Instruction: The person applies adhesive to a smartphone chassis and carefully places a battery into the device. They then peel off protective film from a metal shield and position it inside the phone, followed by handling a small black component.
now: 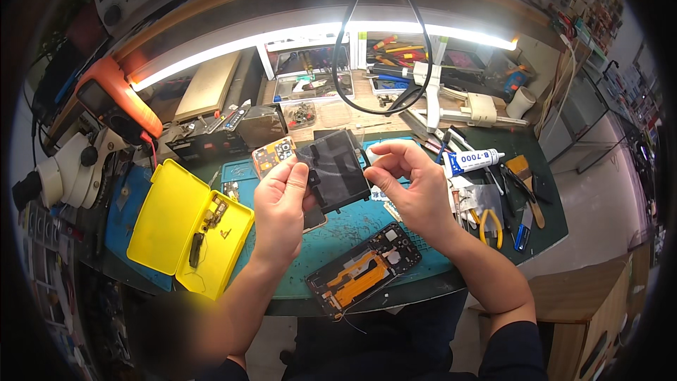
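Observation:
My left hand grips a flat black rectangular phone part by its left side, thumb on top. The part is held tilted above the work mat, with small tabs along its edges. At its right edge my right hand has thumb and forefinger drawn together in a pinch; the exact contact is too small to make out. Below the hands lies an opened phone body with an orange flex cable. Behind my left hand is an orange-and-dark phone circuit board, partly hidden.
On the left stand an open yellow plastic case with small parts and an orange multimeter. A white-and-blue glue tube, yellow-handled pliers and several tools lie at right. A black cable loop hangs over the back.

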Tool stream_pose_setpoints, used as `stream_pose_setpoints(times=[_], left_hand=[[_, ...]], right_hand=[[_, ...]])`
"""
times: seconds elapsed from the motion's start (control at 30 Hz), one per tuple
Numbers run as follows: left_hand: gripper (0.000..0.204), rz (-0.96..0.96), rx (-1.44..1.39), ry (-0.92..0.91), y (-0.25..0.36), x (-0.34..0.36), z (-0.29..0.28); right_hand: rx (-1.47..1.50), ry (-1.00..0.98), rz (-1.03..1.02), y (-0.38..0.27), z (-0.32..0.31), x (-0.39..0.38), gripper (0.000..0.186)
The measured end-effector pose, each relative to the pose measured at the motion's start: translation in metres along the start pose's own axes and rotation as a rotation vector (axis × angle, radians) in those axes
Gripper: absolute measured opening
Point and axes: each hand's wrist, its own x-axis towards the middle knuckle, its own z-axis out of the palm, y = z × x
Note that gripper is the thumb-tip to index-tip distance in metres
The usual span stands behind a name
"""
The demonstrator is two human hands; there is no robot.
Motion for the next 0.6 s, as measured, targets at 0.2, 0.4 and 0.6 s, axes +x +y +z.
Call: stream_pose_setpoints(times=[0.2,0.4,0.6], left_hand=[[0.023,-0.009,0.025,0.01,0.003,-0.001,-0.001],[0.026,0.125,0.215,-0.013,0.001,0.002,-0.004],[0.03,0.132,0.347,-0.174,0.003,-0.004,-0.002]], right_hand=[[0.161,-0.072,0.115,-0.001,0.0,0.0,0.026],[0.334,-0.21,0.293,0.003,-0.013,0.008,0.036],[0.469,-0.178,0.198,-0.008,-0.02,0.01,0.048]])
